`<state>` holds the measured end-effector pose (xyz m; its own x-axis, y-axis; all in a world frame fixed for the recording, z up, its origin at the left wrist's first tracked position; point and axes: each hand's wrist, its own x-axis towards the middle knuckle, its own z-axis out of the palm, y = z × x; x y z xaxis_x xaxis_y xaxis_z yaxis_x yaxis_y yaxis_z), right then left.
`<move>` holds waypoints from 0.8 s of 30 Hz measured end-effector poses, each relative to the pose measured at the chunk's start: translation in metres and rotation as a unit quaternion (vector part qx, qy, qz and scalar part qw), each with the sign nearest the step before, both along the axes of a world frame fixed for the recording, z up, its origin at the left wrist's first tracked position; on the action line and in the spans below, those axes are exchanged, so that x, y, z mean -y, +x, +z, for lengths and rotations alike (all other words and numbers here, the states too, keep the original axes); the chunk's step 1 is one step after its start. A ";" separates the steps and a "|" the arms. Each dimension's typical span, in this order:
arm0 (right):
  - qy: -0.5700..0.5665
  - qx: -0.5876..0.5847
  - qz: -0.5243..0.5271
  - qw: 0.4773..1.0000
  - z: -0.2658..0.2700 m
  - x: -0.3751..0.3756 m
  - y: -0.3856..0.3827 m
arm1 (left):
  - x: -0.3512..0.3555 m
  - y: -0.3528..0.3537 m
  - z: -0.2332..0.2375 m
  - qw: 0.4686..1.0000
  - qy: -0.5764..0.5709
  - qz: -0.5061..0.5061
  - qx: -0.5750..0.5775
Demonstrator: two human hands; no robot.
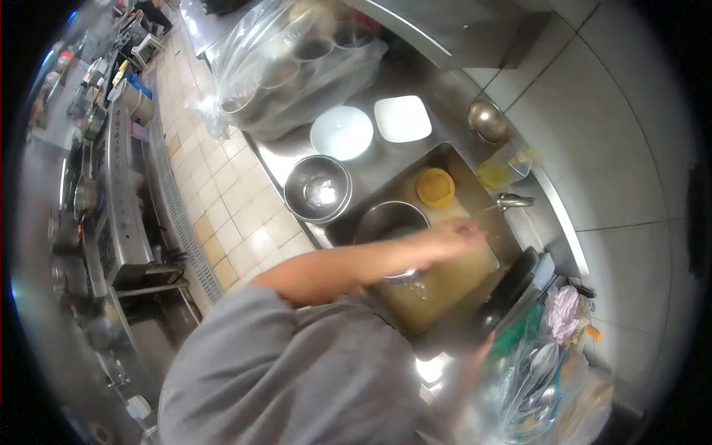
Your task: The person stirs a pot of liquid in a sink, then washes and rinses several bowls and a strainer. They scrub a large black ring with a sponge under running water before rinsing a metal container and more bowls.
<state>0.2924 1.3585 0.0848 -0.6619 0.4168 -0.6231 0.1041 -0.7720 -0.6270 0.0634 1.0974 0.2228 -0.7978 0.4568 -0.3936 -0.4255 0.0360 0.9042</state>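
My left hand, blurred by motion, is over the sink in front of the faucet; its fingers are smeared. Below its wrist is a steel pot, partly hidden by my forearm. A round yellow item sits in the sink just beyond the hand. My right hand shows only as a blurred strip of skin at the near end of a tilted black pan, and appears closed on it. Cloudy yellowish water lies in the sink.
Steel bowls, a round white bowl and a square white dish stand on the counter. Bagged containers are behind. A metal bowl and yellow-stained clear container stand by the wall. Plastic bags lie right; a stove is left.
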 end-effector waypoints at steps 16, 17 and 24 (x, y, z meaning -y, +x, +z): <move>-0.382 -0.266 0.101 0.879 0.023 0.048 0.068 | 0.187 -0.138 -0.039 0.804 -0.571 -0.066 -0.150; -0.392 -0.263 0.074 0.879 0.027 0.051 0.069 | 0.190 -0.140 -0.037 0.801 -0.574 -0.050 -0.160; -0.368 -0.266 0.149 0.878 0.023 0.065 0.072 | 0.213 -0.145 -0.005 0.802 -0.530 0.074 -0.265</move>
